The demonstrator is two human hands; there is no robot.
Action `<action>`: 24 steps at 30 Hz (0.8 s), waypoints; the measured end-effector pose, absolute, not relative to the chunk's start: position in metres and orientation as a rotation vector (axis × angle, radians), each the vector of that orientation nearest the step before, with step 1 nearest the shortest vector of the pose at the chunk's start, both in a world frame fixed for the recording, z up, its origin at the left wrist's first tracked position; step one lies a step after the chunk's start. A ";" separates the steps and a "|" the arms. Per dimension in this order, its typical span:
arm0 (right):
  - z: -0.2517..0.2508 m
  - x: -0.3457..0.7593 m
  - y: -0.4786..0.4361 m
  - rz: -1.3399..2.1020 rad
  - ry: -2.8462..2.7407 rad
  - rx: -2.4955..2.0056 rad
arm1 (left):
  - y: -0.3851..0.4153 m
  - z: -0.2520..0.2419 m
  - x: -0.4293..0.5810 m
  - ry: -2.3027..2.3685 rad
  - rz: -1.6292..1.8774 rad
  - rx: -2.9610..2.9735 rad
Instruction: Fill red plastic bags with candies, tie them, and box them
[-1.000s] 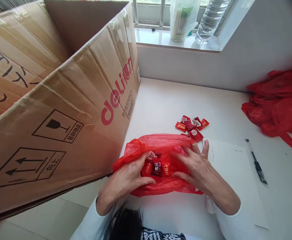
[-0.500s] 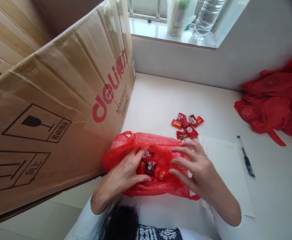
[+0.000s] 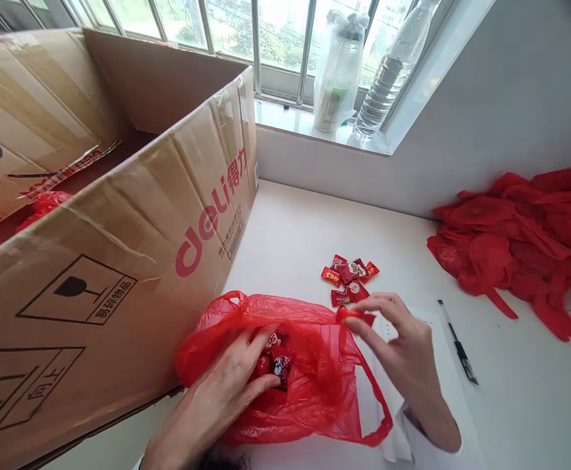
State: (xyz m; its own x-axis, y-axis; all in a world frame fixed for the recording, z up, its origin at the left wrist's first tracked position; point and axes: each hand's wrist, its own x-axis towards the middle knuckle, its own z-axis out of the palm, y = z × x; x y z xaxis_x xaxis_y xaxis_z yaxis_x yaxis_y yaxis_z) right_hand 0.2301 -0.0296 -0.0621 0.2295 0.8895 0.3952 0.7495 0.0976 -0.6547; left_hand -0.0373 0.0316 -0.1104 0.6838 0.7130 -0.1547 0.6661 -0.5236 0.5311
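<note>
A red plastic bag [image 3: 314, 391] lies with its mouth facing me. Inside it, several wrapped candies [image 3: 281, 367] show in red and dark wrappers. My left hand [image 3: 231, 375] reaches into the mouth, thumb and fingers apart beside these candies; its fingertips are partly hidden by the bag. Over the bag's right edge, my right hand [image 3: 397, 346] pinches a red-wrapped candy [image 3: 358, 316] between thumb and fingers. Just beyond lies a small group of red candies [image 3: 352, 271] on the white table [image 3: 290, 241].
A large cardboard box [image 3: 158, 261] stands along the left, with red plastic inside. A pen [image 3: 459, 346] and white paper [image 3: 442, 391] lie at the right. Red bags [image 3: 520, 241] are heaped by the wall. A water bottle [image 3: 385, 85] and a bagged cup [image 3: 337, 85] stand on the windowsill.
My right hand has gone from open fingers over the bag to pinching a candy at its right edge. My left hand stays in the bag's mouth. The view has tilted up.
</note>
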 end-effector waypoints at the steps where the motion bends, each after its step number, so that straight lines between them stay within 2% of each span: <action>1: -0.066 0.239 -0.023 0.197 -1.552 -1.746 | 0.030 -0.107 -0.037 1.060 0.095 2.353; 4: -0.085 0.262 0.000 0.204 -1.707 -1.849 | 0.025 -0.100 -0.035 1.032 0.127 2.424; 7: -0.100 0.281 0.026 0.144 -1.748 -1.905 | 0.019 -0.094 -0.032 0.963 0.300 2.510; 15: -0.112 0.297 0.081 0.147 -1.891 -1.948 | 0.007 -0.080 -0.037 0.825 0.482 2.769; 18: -0.108 0.293 0.080 0.132 -1.825 -1.934 | 0.006 -0.075 -0.042 0.782 0.597 2.799; 21: -0.090 0.284 0.062 0.086 -1.683 -1.922 | 0.004 -0.072 -0.045 0.756 0.567 2.812; 24: -0.061 0.270 0.034 0.234 -1.610 -1.812 | 0.004 -0.073 -0.045 0.777 0.547 2.786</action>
State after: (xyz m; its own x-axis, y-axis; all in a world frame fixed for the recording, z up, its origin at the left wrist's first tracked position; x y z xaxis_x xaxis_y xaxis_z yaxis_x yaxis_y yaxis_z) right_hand 0.2704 0.0335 -0.0611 0.2142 0.9285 0.3032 0.8040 0.0086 -0.5945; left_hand -0.0451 0.0036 -0.0735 0.7936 0.5314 0.2963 0.4585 -0.8424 0.2830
